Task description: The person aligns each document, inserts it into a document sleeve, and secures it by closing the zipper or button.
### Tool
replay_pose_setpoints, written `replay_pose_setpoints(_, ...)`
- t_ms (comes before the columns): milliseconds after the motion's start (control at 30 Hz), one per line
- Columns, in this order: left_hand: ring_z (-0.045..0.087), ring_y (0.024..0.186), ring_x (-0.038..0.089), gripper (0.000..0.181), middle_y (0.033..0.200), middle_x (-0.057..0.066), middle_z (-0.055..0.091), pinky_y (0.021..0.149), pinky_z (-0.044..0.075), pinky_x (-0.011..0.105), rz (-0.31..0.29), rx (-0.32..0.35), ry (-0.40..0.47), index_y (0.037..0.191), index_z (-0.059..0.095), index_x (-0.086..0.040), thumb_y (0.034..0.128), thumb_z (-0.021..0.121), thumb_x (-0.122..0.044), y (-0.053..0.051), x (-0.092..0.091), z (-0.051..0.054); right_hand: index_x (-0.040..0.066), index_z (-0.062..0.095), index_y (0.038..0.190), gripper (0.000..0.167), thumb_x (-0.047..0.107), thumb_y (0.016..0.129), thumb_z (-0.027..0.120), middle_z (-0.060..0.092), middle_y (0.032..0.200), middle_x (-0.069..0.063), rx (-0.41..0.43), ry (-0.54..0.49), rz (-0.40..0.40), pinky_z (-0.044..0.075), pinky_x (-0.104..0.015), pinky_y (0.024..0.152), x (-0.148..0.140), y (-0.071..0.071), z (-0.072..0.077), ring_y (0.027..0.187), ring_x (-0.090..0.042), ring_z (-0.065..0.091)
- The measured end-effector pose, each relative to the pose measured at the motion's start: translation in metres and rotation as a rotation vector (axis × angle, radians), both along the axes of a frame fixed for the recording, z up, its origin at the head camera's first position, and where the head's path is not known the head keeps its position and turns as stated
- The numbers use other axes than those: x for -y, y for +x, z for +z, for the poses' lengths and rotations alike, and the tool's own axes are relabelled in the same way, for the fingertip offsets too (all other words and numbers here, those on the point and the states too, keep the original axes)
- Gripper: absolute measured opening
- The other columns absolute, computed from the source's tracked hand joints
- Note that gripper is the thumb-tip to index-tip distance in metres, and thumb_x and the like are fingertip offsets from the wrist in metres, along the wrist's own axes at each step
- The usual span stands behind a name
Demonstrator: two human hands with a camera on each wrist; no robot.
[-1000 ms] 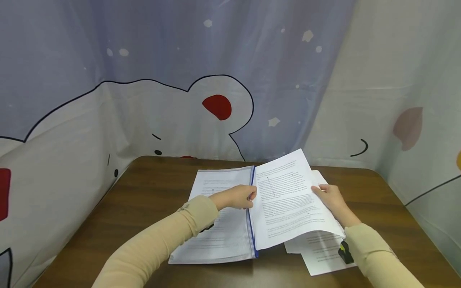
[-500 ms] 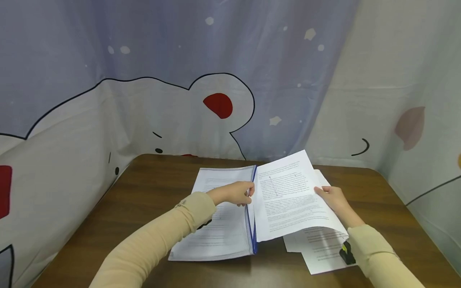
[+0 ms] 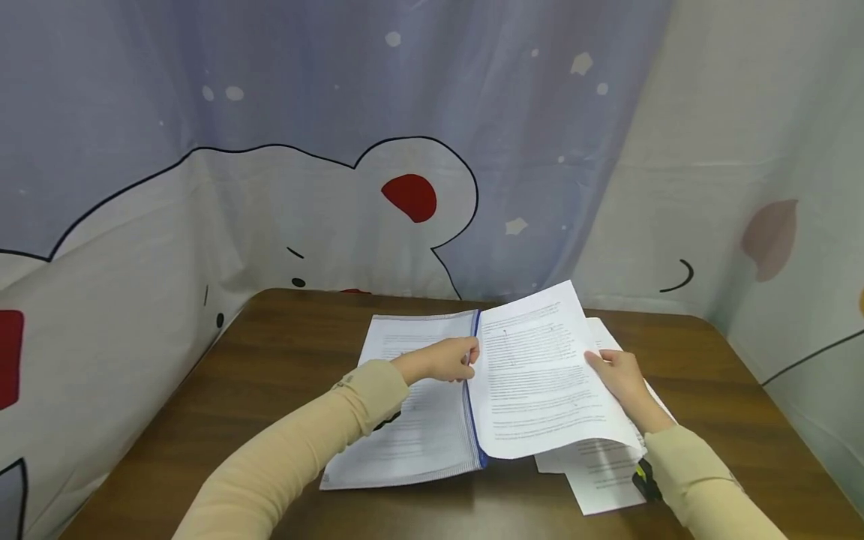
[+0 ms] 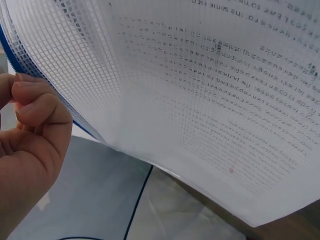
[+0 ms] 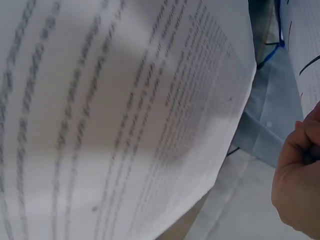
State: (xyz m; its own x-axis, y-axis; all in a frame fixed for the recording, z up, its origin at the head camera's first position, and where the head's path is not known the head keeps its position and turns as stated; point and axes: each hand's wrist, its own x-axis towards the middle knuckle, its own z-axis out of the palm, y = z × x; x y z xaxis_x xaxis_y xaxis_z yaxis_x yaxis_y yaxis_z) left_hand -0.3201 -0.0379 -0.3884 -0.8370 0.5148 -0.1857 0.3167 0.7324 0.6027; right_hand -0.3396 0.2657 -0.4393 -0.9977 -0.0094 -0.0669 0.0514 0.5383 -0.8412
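A clear mesh zipper pouch (image 3: 435,435) with printed paper inside stands tilted over the table, its blue-edged opening (image 3: 472,420) facing right. My left hand (image 3: 442,361) pinches that opening at its middle; in the left wrist view the curled fingers (image 4: 42,102) grip the blue edge beside the mesh (image 4: 95,85). Thumb on top, my right hand (image 3: 621,379) holds the right edge of printed paper (image 3: 540,375). The paper's left edge lies along the pouch opening; whether it is inside cannot be told. Its lower edge curls up. Printed text (image 5: 135,110) fills much of the right wrist view.
More printed sheets (image 3: 601,480) lie on the brown wooden table (image 3: 290,375) beneath the right hand and the held paper. A patterned curtain (image 3: 337,225) hangs behind the table and at both sides.
The held paper and right hand rose slightly half a second ago, and now sit slightly further left and lower, with the paper closer against the pouch opening. The left hand keeps its grip.
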Motion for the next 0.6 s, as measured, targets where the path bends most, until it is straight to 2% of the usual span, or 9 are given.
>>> replay_pose_setpoints(133, 0.047, 0.055, 0.009, 0.016, 0.059, -0.001, 0.048, 0.049, 0.036, 0.016, 0.035, -0.023, -0.016, 0.084, 0.042, -0.008, 0.0863, 0.056, 0.000, 0.001, 0.001, -0.002, -0.021, 0.052, 0.114, 0.042, 0.018, 0.098, 0.047, 0.064, 0.067, -0.003, -0.072, 0.030, 0.001, 0.048, -0.021, 0.046, -0.001, 0.000, 0.009, 0.051, -0.006, 0.056)
replay_pose_setpoints(233, 0.047, 0.055, 0.009, 0.017, 0.059, -0.001, 0.048, 0.049, 0.036, 0.016, 0.038, -0.029, -0.013, 0.083, 0.042, -0.008, 0.0860, 0.056, 0.000, 0.002, 0.000, -0.003, -0.022, 0.052, 0.112, 0.041, 0.016, 0.097, 0.048, 0.063, 0.065, -0.004, -0.106, 0.040, 0.003, 0.047, -0.021, 0.046, 0.000, -0.001, 0.013, 0.051, -0.005, 0.055)
replay_pose_setpoints(500, 0.048, 0.058, 0.010, 0.016, 0.061, 0.000, 0.049, 0.051, 0.038, 0.016, 0.026, -0.013, -0.012, 0.084, 0.042, -0.009, 0.0871, 0.056, -0.001, 0.002, -0.001, -0.003, -0.023, 0.048, 0.117, 0.045, 0.017, 0.098, 0.046, 0.067, 0.073, -0.010, -0.087, 0.026, 0.001, 0.050, -0.021, 0.048, -0.004, 0.001, 0.019, 0.053, -0.006, 0.059)
replay_pose_setpoints(600, 0.048, 0.058, 0.010, 0.016, 0.061, 0.000, 0.049, 0.050, 0.038, 0.016, 0.031, -0.012, -0.012, 0.084, 0.042, -0.009, 0.0876, 0.056, -0.001, 0.001, -0.002, -0.003, -0.023, 0.048, 0.118, 0.045, 0.018, 0.097, 0.046, 0.066, 0.072, -0.008, -0.069, 0.025, -0.013, 0.049, -0.020, 0.048, -0.002, 0.002, 0.017, 0.052, -0.005, 0.058)
